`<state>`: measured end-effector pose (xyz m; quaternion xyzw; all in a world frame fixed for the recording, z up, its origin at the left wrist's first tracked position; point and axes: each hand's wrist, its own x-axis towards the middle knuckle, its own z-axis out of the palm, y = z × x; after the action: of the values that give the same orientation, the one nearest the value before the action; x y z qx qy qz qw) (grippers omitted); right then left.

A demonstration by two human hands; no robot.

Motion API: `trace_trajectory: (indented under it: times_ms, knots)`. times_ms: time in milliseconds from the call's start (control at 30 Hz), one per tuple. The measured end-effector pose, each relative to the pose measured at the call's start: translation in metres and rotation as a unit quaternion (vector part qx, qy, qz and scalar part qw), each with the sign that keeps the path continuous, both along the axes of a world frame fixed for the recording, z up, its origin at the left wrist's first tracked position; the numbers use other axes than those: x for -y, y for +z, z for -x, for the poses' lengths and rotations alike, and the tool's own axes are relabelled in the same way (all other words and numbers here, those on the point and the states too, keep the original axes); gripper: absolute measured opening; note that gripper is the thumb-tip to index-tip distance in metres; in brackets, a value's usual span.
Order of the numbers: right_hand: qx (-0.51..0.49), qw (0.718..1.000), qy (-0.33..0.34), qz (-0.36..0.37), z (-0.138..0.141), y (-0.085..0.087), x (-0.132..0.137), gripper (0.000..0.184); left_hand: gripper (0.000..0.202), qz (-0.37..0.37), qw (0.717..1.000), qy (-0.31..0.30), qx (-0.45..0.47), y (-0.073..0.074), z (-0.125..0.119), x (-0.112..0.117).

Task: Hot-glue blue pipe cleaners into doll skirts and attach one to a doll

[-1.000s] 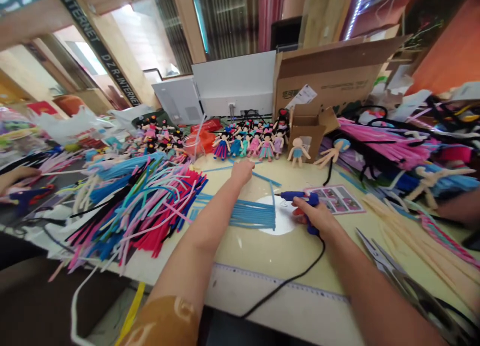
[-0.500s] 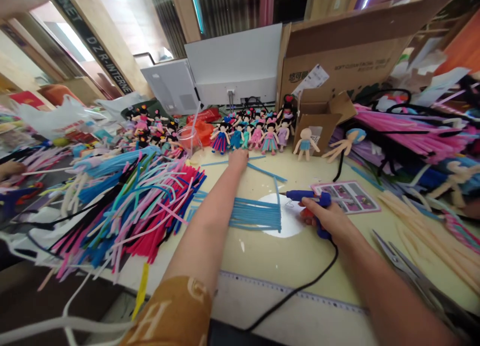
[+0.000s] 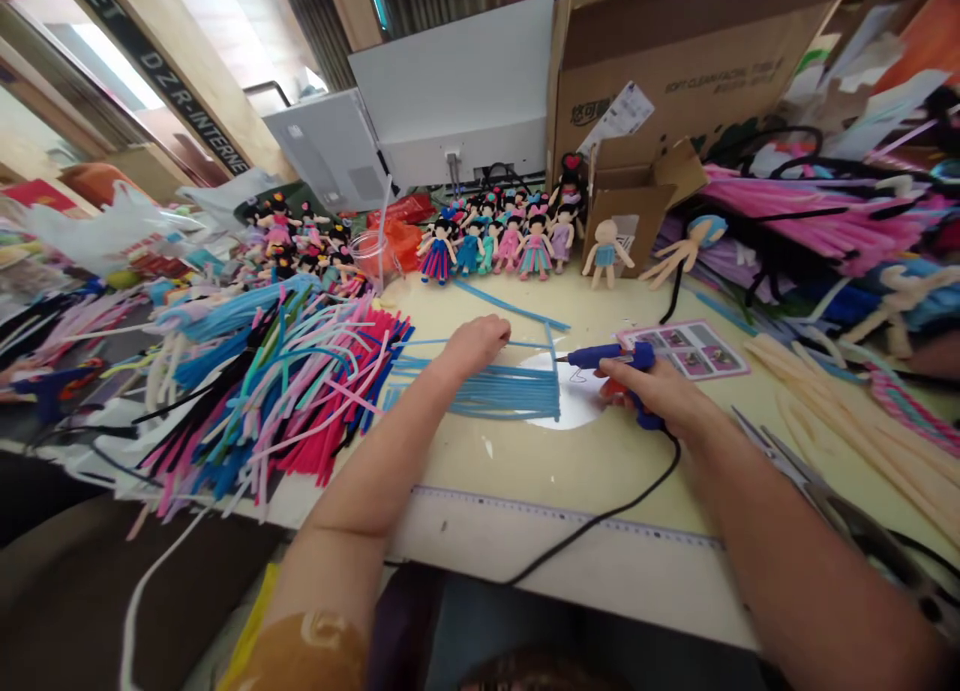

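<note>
My left hand (image 3: 480, 343) is closed, pinching a thin blue pipe cleaner (image 3: 420, 343) that runs out on both sides of the fingers. Under and in front of it lies a row of parallel blue pipe cleaners (image 3: 510, 396), their right ends meeting one upright blue strip (image 3: 551, 341). In my right hand (image 3: 649, 386) is a blue glue gun (image 3: 600, 355), its nozzle pointing left close to that strip. A white round patch (image 3: 581, 406) shows beneath the row's right end. Another blue length (image 3: 517, 306) slants across the table behind my left hand.
Bundles of coloured pipe cleaners (image 3: 315, 381) cover the left side. Small dolls (image 3: 510, 243) stand at the back before a white monitor (image 3: 457, 81) and cardboard box (image 3: 675, 81). Scissors (image 3: 795, 461) and beige strips (image 3: 855, 421) lie right. The gun's cord (image 3: 592, 521) crosses the front edge.
My left hand has come back toward me from the far side of the table, bringing a blue pipe cleaner to the row. My right hand keeps the glue gun near the upright strip.
</note>
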<state>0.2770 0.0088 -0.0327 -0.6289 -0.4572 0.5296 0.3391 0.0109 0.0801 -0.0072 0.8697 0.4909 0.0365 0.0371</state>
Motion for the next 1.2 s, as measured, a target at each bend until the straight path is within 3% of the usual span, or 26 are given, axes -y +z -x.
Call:
trace_trajectory:
  times_ms: [100, 233, 567, 700, 900, 1200]
  knots:
    - [0.003, 1.000, 0.004, -0.013, 0.000, 0.001, 0.001, 0.028, 0.020, 0.029, 1.000, 0.004, -0.010, -0.014, 0.010, 0.005]
    - [0.003, 1.000, 0.011, -0.014, 0.001, 0.001, 0.002, 0.025, 0.019, 0.039, 0.999, -0.003, 0.001, -0.018, 0.012, 0.005]
    - [0.079, 0.995, 0.062, 0.002, -0.008, -0.001, 0.001, 0.035, 0.011, 0.033, 0.997, 0.013, 0.061, -0.027, -0.015, 0.009]
    - [0.077, 0.995, 0.063, 0.001, -0.009, 0.000, 0.001, 0.036, 0.013, 0.015, 0.998, 0.018, 0.062, -0.024, -0.016, 0.015]
    - [0.070, 0.996, 0.052, 0.003, -0.010, 0.000, 0.000, 0.036, 0.012, 0.034, 0.996, -0.020, 0.074, -0.011, -0.005, 0.025]
    - [0.114, 0.992, 0.059, 0.004, -0.009, 0.001, 0.001, 0.034, 0.015, 0.073, 0.994, -0.040, 0.077, -0.018, -0.004, 0.022]
